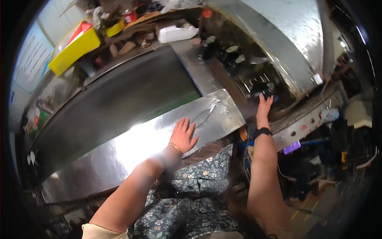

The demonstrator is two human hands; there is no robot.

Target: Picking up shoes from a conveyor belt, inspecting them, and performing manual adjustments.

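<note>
My left hand lies palm down on a shiny metal plate, its fingers spread and nothing in them. Just beyond its fingertips, slim shiny pieces with pale broader ends rest on the plate; their exact kind is unclear. To the right, my outstretched right hand reaches into the recess of a machine. Its fingers are bent at a small dark object, which I cannot make out. Behind that hand, thin bright strips sit in the shadowed recess.
A dark belt-like surface stretches behind the plate. Farther back stand a yellow bin and a white plastic jug. A large metal housing overhangs the recess at right. A panel with buttons and a purple box are beside my right forearm.
</note>
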